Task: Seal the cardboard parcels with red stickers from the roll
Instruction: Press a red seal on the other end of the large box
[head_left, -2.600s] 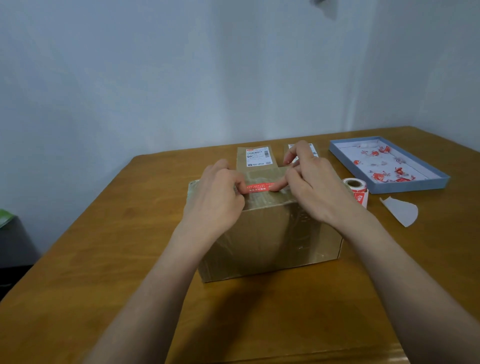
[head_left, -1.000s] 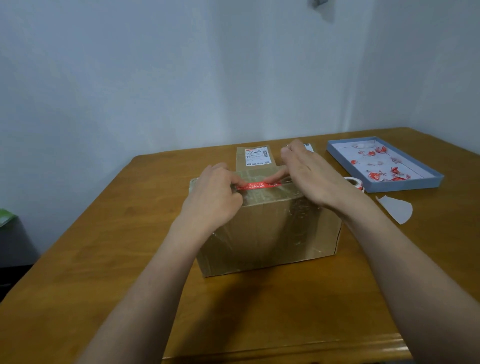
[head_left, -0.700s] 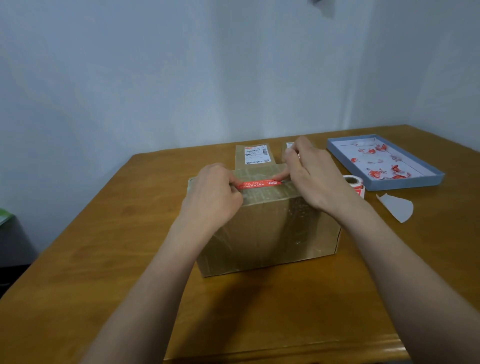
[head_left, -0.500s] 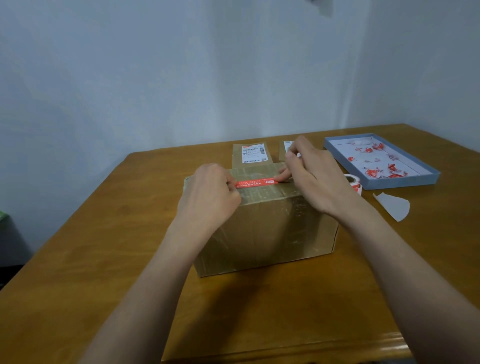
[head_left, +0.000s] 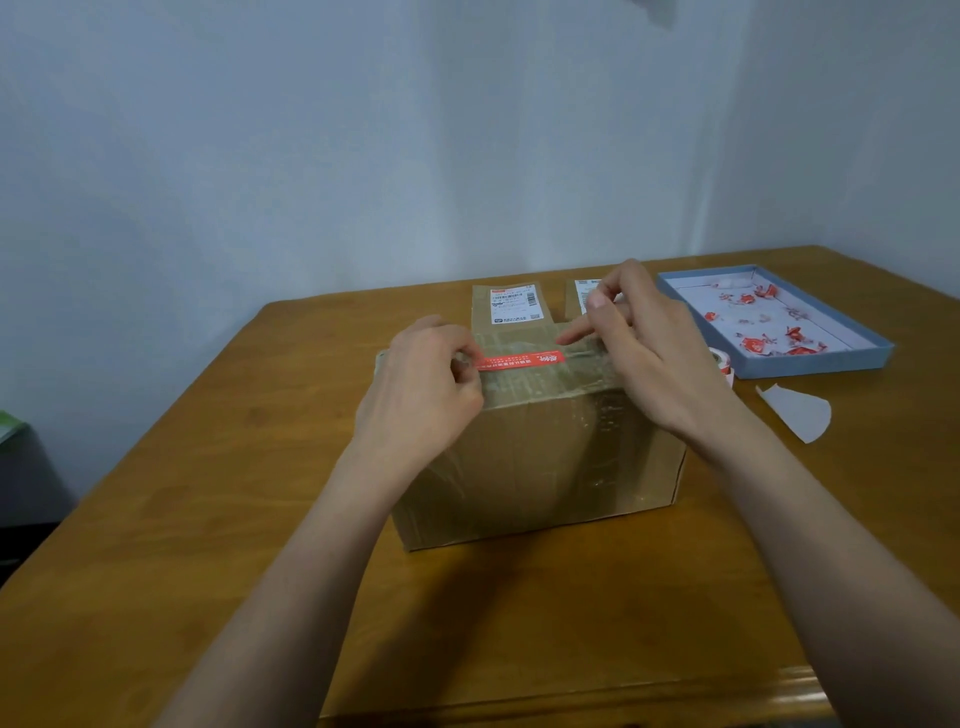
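Note:
A tape-wrapped cardboard parcel (head_left: 540, 467) stands in the middle of the wooden table (head_left: 182, 519). A red sticker (head_left: 522, 361) lies flat across its top, near the front edge. My left hand (head_left: 421, 400) has curled fingers and pinches the sticker's left end against the parcel. My right hand (head_left: 649, 358) hovers over the parcel's right side, its index finger pointing left just behind the sticker's right end; whether it touches the parcel I cannot tell. The sticker roll (head_left: 723, 362) peeks out behind my right hand.
Two smaller parcels with shipping labels (head_left: 508, 306) (head_left: 583, 293) lie behind the big one. A shallow blue tray (head_left: 831, 361) holding torn red scraps sits at the right. A white backing paper piece (head_left: 797, 415) lies in front of it. The table's near edge runs along the bottom.
The sticker went from being held above the parcel to lying flat on top. My right hand has come off its right end, index finger lifted slightly back. My left hand stays at the left end.

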